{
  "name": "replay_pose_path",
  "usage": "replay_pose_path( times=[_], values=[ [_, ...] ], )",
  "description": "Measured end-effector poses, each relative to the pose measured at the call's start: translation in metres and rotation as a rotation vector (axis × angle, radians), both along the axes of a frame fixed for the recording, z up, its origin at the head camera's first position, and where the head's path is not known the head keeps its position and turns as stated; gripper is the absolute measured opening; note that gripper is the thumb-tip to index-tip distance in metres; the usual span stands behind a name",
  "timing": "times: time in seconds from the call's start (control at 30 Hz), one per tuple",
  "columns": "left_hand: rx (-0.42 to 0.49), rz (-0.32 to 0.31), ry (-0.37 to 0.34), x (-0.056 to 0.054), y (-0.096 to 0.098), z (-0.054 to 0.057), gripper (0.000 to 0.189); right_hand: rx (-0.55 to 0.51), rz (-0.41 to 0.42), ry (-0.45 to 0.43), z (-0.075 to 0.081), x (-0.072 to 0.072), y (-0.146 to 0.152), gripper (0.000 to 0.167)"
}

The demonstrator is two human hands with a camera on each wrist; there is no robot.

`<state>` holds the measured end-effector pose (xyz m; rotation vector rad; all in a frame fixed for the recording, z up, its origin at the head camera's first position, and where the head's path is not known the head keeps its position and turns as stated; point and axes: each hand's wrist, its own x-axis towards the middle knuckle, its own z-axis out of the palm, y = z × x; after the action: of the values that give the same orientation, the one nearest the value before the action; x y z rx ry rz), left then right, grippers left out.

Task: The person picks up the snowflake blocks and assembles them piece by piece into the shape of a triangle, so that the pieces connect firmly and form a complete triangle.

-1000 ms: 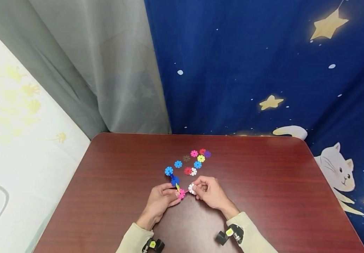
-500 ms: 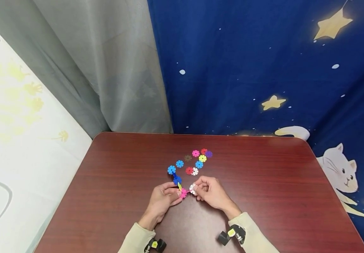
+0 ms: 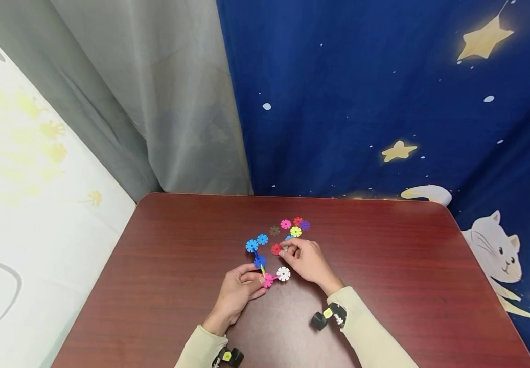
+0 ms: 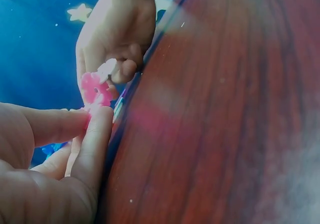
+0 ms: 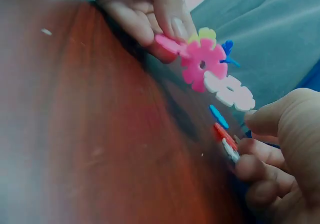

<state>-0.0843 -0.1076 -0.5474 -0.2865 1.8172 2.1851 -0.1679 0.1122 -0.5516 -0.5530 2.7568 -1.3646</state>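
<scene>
My left hand (image 3: 240, 289) pinches a pink snowflake disc (image 3: 268, 280) between thumb and finger. That disc belongs to a linked chain: a light blue disc (image 3: 252, 246) at the far end, then dark blue discs (image 3: 259, 261), a yellow-green one (image 5: 206, 33), two pink ones and a white disc (image 3: 283, 274) at the free end. My right hand (image 3: 308, 261) is just over a loose red disc (image 3: 276, 249) and a loose white disc (image 5: 230, 151), fingers loosely bent with fingertips right at them. The right hand mostly covers the loose white disc in the head view.
Beyond the hands lie loose discs: light blue (image 3: 262, 239), brown (image 3: 274, 231), pink (image 3: 285, 224), yellow (image 3: 296, 231), red (image 3: 298, 221) and purple (image 3: 304, 225). Another light blue disc (image 3: 289, 238) is partly hidden by the right hand. Curtains hang behind the dark red table (image 3: 177, 245).
My right hand has let go of the chain's white end disc and moved up and away to the loose red and white discs. The left hand keeps its pinch on the pink disc.
</scene>
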Motion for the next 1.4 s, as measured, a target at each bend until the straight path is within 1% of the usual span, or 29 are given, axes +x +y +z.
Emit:
replay_pose_path(
  times=[0.13, 0.23, 0.3, 0.37, 0.47, 0.57, 0.67, 0.8, 0.87, 0.97, 1.07, 1.17, 1.3, 1.4],
  values=[
    [0.013, -0.007, 0.008, 0.000, 0.001, -0.002, 0.045, 0.091, -0.008, 0.003, 0.002, -0.010, -0.007, 0.030],
    [0.017, -0.008, 0.012, 0.000, 0.001, -0.002, 0.046, 0.155, -0.009, 0.002, 0.004, -0.013, -0.011, 0.035],
    [0.021, -0.010, 0.012, -0.001, 0.001, -0.003, 0.046, 0.178, -0.011, 0.003, 0.005, -0.014, -0.013, 0.033],
    [0.025, -0.012, 0.006, -0.001, 0.001, -0.004, 0.046, 0.182, -0.010, 0.011, 0.005, -0.013, -0.014, 0.025],
    [0.032, -0.015, 0.000, -0.002, 0.000, -0.005, 0.045, 0.146, -0.008, 0.023, 0.004, -0.011, -0.012, 0.010],
    [0.039, -0.015, -0.007, -0.002, 0.001, -0.005, 0.045, 0.081, 0.001, 0.043, 0.001, -0.007, -0.006, 0.003],
    [0.038, -0.016, -0.010, -0.002, 0.001, -0.005, 0.046, 0.004, 0.025, 0.020, -0.001, -0.002, 0.003, 0.005],
    [0.031, -0.009, -0.009, -0.002, -0.001, -0.004, 0.047, -0.071, 0.056, -0.059, -0.001, 0.007, 0.014, 0.011],
    [0.027, -0.003, -0.007, -0.002, -0.002, -0.004, 0.047, -0.094, 0.062, -0.083, 0.001, 0.011, 0.016, 0.013],
    [0.028, -0.001, 0.002, -0.002, -0.003, -0.003, 0.048, -0.121, 0.065, -0.076, 0.001, 0.016, 0.020, 0.013],
    [0.034, 0.003, -0.005, -0.003, -0.003, -0.004, 0.048, -0.151, 0.068, -0.068, 0.002, 0.022, 0.024, 0.013],
    [0.045, 0.010, -0.011, -0.003, -0.004, -0.004, 0.047, -0.175, 0.080, -0.081, 0.003, 0.027, 0.027, 0.013],
    [0.047, 0.006, -0.002, -0.002, -0.004, -0.004, 0.048, -0.164, 0.090, -0.087, 0.006, 0.034, 0.031, 0.013],
    [0.044, 0.002, -0.001, -0.002, -0.005, -0.004, 0.048, -0.140, 0.097, -0.067, 0.006, 0.036, 0.032, 0.013]
  ],
)
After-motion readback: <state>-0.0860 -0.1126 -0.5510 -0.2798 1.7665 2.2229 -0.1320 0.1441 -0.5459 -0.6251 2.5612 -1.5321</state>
